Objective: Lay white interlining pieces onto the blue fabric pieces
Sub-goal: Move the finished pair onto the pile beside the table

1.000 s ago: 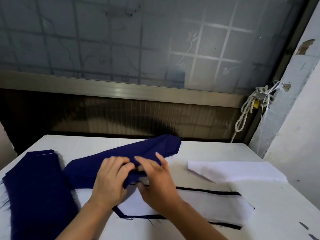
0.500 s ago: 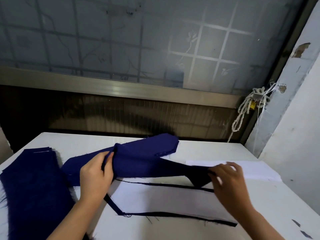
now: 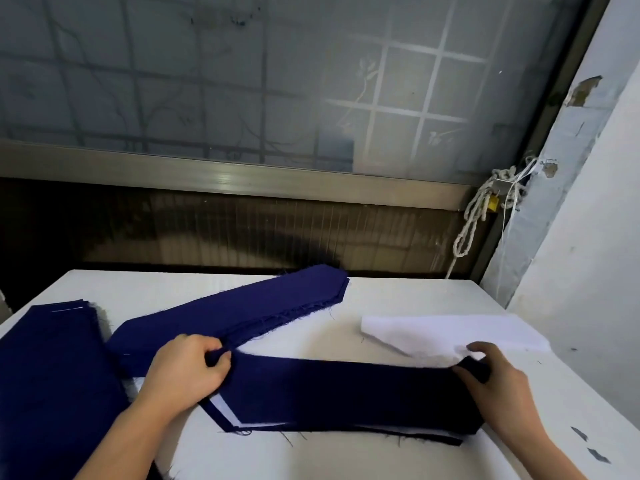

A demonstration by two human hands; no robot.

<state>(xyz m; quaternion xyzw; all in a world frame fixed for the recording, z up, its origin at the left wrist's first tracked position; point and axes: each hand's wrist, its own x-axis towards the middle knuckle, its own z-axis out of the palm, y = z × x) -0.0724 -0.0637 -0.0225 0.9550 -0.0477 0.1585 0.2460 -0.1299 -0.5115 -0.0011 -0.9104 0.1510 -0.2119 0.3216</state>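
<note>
Pinching opposite ends, hands [image 3: 187, 370] [image 3: 498, 384] hold a long blue fabric piece [image 3: 346, 393].

A navy strip [image 3: 346, 393] is stretched crosswise, its ends pinched by the left hand [image 3: 187, 372] and the right hand [image 3: 495, 382]. It is spread over an interlining piece [image 3: 225, 412], of which only a white sliver is seen at the lower left. A diagonal pile [image 3: 242, 313] of pointed navy pieces is set just behind, a left pile [image 3: 52, 375] beside it. A white interlining stack [image 3: 450, 330] is placed behind the strip's right end.
</note>
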